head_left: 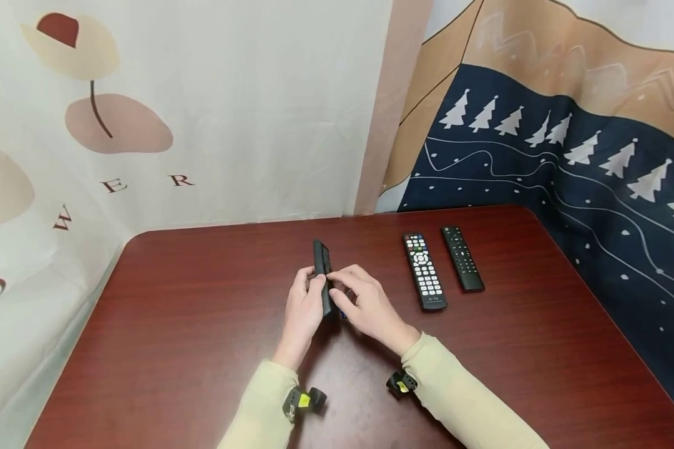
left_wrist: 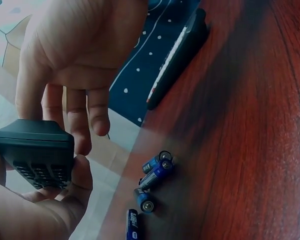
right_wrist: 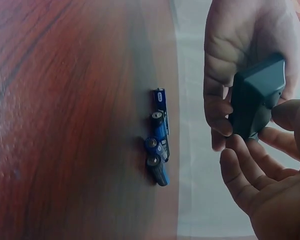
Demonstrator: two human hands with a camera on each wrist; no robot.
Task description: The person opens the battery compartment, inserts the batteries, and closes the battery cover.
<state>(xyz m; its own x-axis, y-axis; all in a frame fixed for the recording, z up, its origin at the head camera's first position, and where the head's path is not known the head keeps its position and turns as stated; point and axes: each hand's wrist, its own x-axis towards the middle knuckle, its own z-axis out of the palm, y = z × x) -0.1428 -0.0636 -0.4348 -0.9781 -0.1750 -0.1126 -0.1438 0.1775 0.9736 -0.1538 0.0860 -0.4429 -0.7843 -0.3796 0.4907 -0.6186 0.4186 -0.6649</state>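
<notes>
My left hand (head_left: 305, 302) grips a black remote control (head_left: 318, 257) and holds it on edge above the table. The fingertips of my right hand (head_left: 367, 302) touch the remote from the other side. In the left wrist view one digit of the right hand meets the remote's casing (left_wrist: 37, 142), while the other fingers hang loosely beside it. The right wrist view shows the smooth casing (right_wrist: 260, 80) between both hands; its exact contact points are partly hidden. Several blue batteries (right_wrist: 160, 135) lie on the table below, mostly covered by the hands in the head view.
To the right of the hands lie a black remote with white buttons (head_left: 425, 271) and a slimmer black remote (head_left: 462, 259). The brown table (head_left: 191, 324) meets printed curtains (head_left: 258, 112) at its back edge.
</notes>
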